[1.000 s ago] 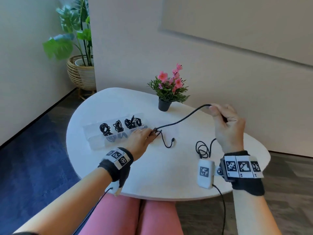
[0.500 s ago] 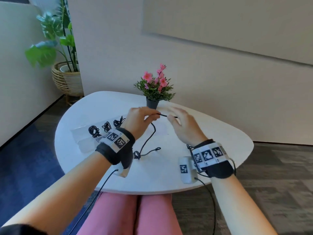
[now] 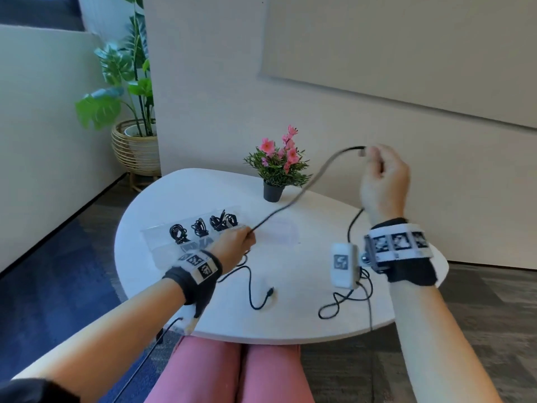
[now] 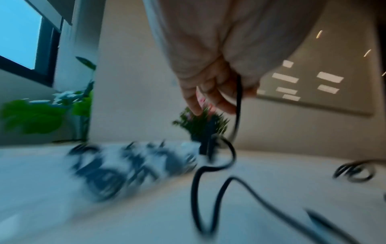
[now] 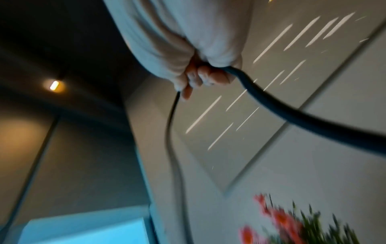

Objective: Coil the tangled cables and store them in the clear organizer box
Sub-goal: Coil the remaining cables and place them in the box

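- So, the left hand (image 3: 234, 248) is pinching a thin black cable (image 3: 293, 200) low over the white rounded counter (image 3: 290, 321), right next to the clear plastic organizer box (image 3: 162, 242).
- The left wrist view is blurry, but it's showing the curled fingers (image 4: 211, 92) closing on that cable, with slack snaking down onto the counter.
- The right hand (image 3: 383, 181) is sitting raised well above the counter, fingers wrapped around the same cable further along, so the stretch between the two hands is running up diagonally from left to right.
- The right wrist view is showing the fingertips (image 5: 205, 77) clamping the cable, with cable coming out on both sides of the fist.
- The two hands are well apart.
- From the left hand a loose tail is curling across the counter and ending in a small plug (image 3: 270, 292) lying flat.
- Below the right hand the cable is dropping down into a messy loop (image 3: 343, 301) near the counter's front edge.
- The organizer box is holding three small black coiled bundles (image 3: 200, 228) in separate compartments side by side.
- A small potted plant with pink flowers (image 3: 277, 167) is standing at the back of the counter, between the two hands.
- A big leafy green plant in a wicker basket (image 3: 136, 146) is sitting on the floor off to the left.
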The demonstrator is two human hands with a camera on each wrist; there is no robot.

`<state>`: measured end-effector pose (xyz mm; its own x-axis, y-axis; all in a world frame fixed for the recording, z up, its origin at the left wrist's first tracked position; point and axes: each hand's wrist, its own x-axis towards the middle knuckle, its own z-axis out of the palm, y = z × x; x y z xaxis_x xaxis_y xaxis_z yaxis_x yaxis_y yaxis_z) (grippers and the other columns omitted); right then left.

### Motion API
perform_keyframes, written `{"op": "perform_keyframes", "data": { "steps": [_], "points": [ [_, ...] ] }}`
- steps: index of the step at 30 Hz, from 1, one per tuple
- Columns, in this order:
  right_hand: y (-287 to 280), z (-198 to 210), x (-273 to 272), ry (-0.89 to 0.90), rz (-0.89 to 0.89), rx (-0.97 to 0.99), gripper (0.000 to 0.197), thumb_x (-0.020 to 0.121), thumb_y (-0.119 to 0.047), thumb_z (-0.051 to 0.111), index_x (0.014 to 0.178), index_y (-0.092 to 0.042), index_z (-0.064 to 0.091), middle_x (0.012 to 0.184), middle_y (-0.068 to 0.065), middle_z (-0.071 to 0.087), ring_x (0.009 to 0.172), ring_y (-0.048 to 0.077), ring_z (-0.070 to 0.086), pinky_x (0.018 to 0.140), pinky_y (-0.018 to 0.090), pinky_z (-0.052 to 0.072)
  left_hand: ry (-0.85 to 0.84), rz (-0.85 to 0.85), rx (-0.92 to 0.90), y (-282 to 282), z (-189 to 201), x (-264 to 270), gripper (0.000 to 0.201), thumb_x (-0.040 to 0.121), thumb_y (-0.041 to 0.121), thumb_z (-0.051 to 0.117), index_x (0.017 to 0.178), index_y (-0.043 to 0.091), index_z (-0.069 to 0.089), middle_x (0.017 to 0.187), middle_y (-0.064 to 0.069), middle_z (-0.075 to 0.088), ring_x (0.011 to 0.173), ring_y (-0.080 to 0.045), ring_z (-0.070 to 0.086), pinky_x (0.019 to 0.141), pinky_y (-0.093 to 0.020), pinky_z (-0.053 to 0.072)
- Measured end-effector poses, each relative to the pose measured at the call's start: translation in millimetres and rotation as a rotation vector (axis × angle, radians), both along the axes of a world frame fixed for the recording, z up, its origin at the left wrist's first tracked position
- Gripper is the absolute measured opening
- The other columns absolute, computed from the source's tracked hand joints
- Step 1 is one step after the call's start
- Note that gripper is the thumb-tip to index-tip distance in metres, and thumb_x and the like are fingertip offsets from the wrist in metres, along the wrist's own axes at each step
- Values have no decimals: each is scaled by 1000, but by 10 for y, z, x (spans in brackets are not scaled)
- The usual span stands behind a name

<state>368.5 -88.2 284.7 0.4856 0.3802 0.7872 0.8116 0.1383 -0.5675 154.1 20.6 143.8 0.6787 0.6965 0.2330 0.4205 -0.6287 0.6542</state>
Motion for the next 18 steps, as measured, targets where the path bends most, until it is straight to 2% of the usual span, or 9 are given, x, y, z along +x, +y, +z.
{"op": "perform_keyframes", "data": {
  "steps": [2, 4, 7, 9, 11, 12, 14, 16, 18],
  "points": [
    [-85, 82, 218, 62, -71, 62, 29, 95, -19, 43, 92, -2, 67, 90, 1, 62, 83, 10, 53, 76, 19, 39, 11, 46, 27, 84, -171, -191, 19, 97, 13, 42, 91, 13, 60, 80, 1, 57, 72, -16, 55, 64, -21, 39],
    [-163, 103, 407, 107, -168, 113, 31, 94, -19, 41, 92, 0, 66, 88, -1, 60, 81, 11, 52, 74, 19, 39, 94, 111, 82, 205, -245, -345, 20, 97, 19, 45, 92, 19, 63, 80, 6, 59, 74, -16, 56, 67, -25, 41],
    [-278, 142, 670, 162, -289, 153, 32, 93, -16, 40, 95, 3, 66, 89, 9, 63, 82, 13, 50, 69, 9, 35, 116, 203, -51, 393, -275, -537, 20, 96, 20, 46, 82, 20, 59, 86, 1, 67, 77, -20, 62, 74, -31, 50],
    [-311, 133, 802, 169, -331, 51, 30, 94, -15, 42, 98, 2, 67, 97, 20, 67, 82, 15, 51, 68, 14, 35, 38, 245, -167, 458, -236, -610, 26, 97, 19, 45, 75, 18, 59, 87, -5, 71, 70, -20, 65, 72, -36, 54],
    [-264, 59, 839, 136, -374, -153, 31, 94, -18, 44, 97, 4, 66, 100, 28, 64, 83, 26, 53, 73, 27, 37, -15, 264, -209, 449, -86, -598, 31, 97, 22, 44, 70, 18, 59, 83, -9, 71, 64, -20, 63, 59, -28, 50],
    [-212, 6, 829, 106, -398, -275, 33, 93, -20, 43, 99, 3, 65, 103, 30, 61, 90, 34, 54, 78, 34, 39, -13, 265, -211, 414, 29, -560, 31, 97, 23, 44, 71, 18, 60, 80, -9, 69, 62, -20, 61, 55, -24, 44],
    [-97, -89, 694, 53, -443, -519, 35, 93, -25, 45, 114, -3, 62, 120, 26, 55, 112, 40, 47, 91, 44, 40, 43, 225, -129, 328, 285, -453, 19, 94, 22, 49, 81, 15, 62, 81, -7, 65, 68, -20, 57, 58, -25, 40],
    [-4, -135, 447, -42, -331, -609, 37, 94, -27, 50, 124, -7, 57, 131, 19, 52, 123, 36, 43, 99, 45, 36, 94, 180, -35, 254, 510, -339, 13, 89, 22, 54, 94, 13, 62, 89, -6, 64, 80, -21, 56, 67, -26, 41],
    [82, -145, 91, -101, -46, -598, 37, 95, -27, 51, 124, -6, 57, 130, 11, 57, 122, 25, 49, 98, 29, 35, 76, 127, -12, 193, 676, -219, 14, 86, 22, 57, 97, 15, 62, 92, -2, 64, 85, -18, 57, 73, -24, 42]
  ]
}}
